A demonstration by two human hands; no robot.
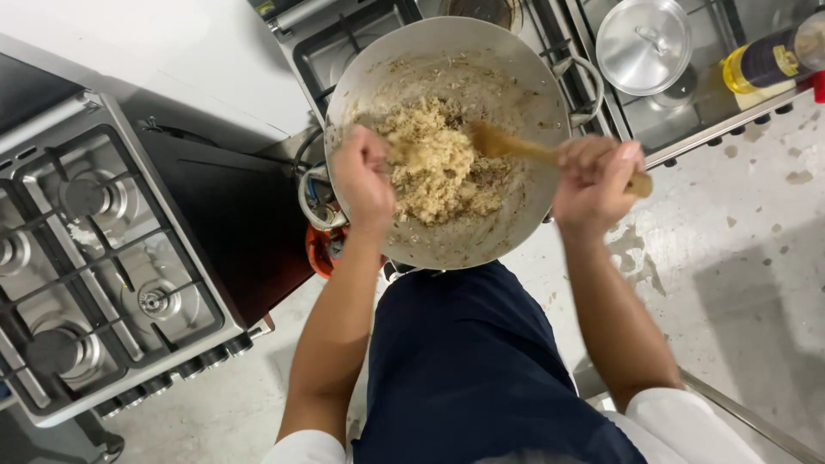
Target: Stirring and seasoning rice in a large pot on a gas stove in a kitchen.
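The wok, a wide metal pan with loop handles on its rim, is sitting on a burner between two stoves, its near rim overhanging the person's dark apron. A heap of pale, crumbly rice is lying in the middle of the wok, spreading toward the near wall, and browned bits are sticking to the bare metal around it. The right hand is hovering over the wok's right rim, its fingers closed around the handle of a wooden spatula, whose blade is pressing into the right side of the rice. The left hand is hanging over the left rim with its fingers curled shut; it seems to be gripping a second utensil dipping into the rice, though the hand is hiding most of it. A steel gas stove with black grates is standing to the left of the wok, apart from it. On the far stove to the right, a round metal lid is resting on the grate, and a yellow-capped dark bottle is lying near that stove's right corner. The speckled floor is stretching below.
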